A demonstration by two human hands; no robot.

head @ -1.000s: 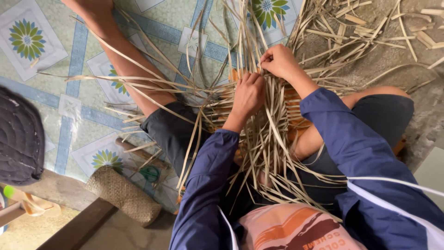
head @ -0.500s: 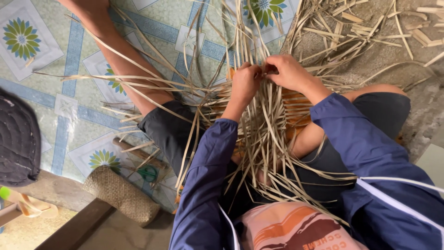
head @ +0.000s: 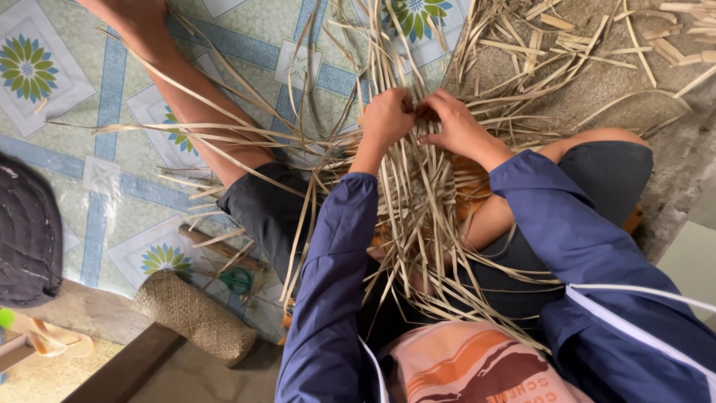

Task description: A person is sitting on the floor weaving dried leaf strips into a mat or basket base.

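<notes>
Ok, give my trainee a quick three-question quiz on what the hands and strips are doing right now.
1. True or false: the left hand and right hand meet over the pale strips.
2. What lies on the patterned floor mat by the left knee? A) woven roll B) metal bucket C) glass jar
3. What colour are the sleeves?

Key: 1 true; 2 A; 3 dark blue.

The single head-worn view looks steeply down, close over the lap and patterned floor mat [head: 112, 186].
</notes>
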